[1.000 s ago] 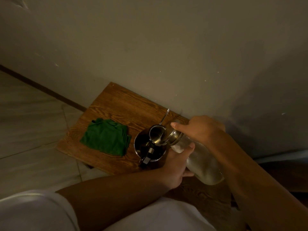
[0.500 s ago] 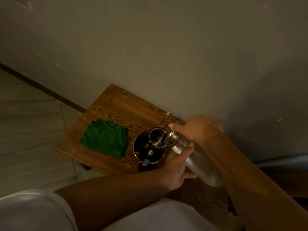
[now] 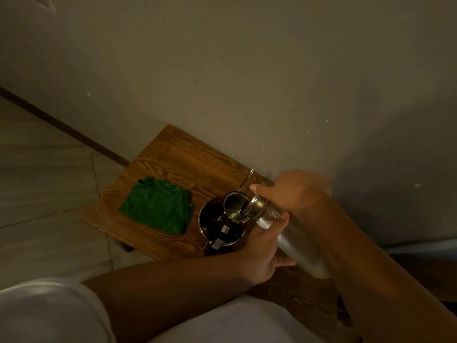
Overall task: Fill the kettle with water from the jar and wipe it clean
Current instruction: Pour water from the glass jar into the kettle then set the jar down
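The right hand (image 3: pixel 294 191) wraps its fingers around the neck of the glass jar (image 3: pixel 294 241), tilted mouth-down over the steel kettle (image 3: pixel 220 225); the left hand (image 3: pixel 262 251) cups the jar's body from below, thumb up along the glass. The kettle stands open on a wooden table (image 3: pixel 173 159) pushed against a plain wall (image 3: pixel 247 70). Water seems to pool at its mouth, though the dim light blurs it. A green cloth (image 3: pixel 158 206) lies just left of the kettle, apart from it. Bare wood stretches behind them; pale floor tiles (image 3: pixel 44 194) lie beyond the table's left edge.
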